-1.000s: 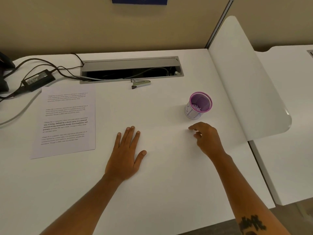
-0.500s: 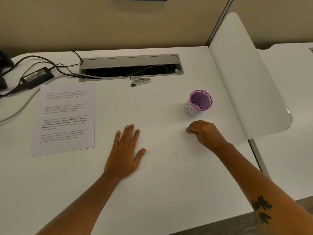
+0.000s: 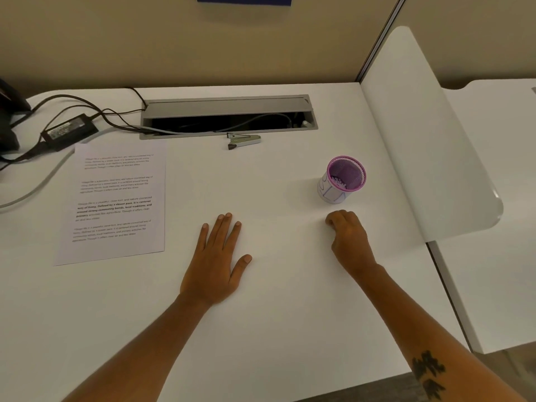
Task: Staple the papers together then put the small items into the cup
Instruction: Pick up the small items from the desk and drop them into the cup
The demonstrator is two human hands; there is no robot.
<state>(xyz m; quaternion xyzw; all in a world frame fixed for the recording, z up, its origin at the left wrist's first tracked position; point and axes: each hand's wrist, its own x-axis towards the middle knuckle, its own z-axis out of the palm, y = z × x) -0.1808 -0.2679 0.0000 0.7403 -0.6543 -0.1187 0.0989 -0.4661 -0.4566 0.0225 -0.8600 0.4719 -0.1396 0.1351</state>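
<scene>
The printed papers [image 3: 116, 203] lie flat at the left of the white desk [image 3: 275, 314]. A small metal stapler [image 3: 243, 140] rests near the cable slot at the back. The purple mesh cup [image 3: 342, 179] stands upright at the right, with small pale items visible inside. My left hand [image 3: 216, 262] lies flat on the desk, palm down, fingers apart, holding nothing. My right hand [image 3: 349, 237] rests just in front of the cup with its fingers curled under; whether anything is in it is hidden.
An open grey cable slot [image 3: 229, 117] runs along the back of the desk. A black power adapter [image 3: 69, 130] and cables lie at the back left. A white curved divider panel [image 3: 429, 146] borders the right side, with another desk beyond.
My right hand's fingers have curled in from a loose reach to a closed fist in front of the cup. My left hand has stayed flat.
</scene>
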